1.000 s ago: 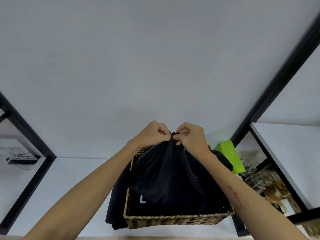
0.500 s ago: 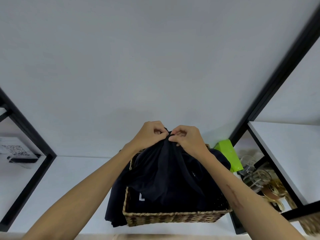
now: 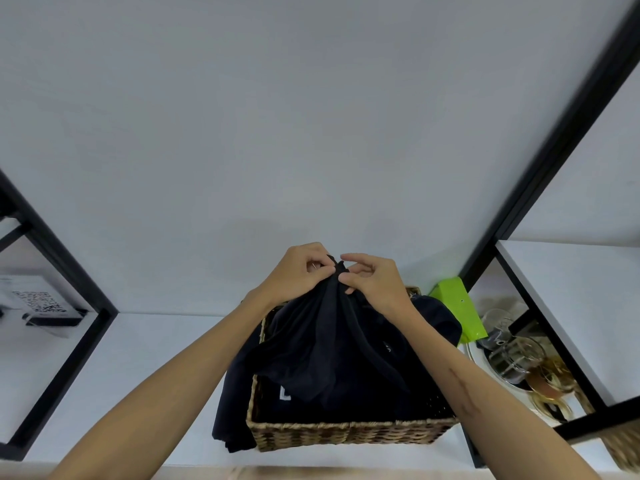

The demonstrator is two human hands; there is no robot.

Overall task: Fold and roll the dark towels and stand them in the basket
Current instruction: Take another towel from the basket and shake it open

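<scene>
White shelf [image 3: 156,358] bears one wicker basket [image 3: 346,434]; left hand [image 3: 298,271] and right hand [image 3: 377,285] pinch one dark towel [image 3: 322,344].

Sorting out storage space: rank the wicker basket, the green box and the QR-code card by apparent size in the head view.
1. Wicker basket, clearly the largest.
2. Green box.
3. QR-code card, slightly smaller-looking than the box, but it sits off at the edge and is partly cut off, so that ranking is unsure.

One basket [image 3: 349,432], two hands, several dark towels [image 3: 332,344] (count unclear).
</scene>
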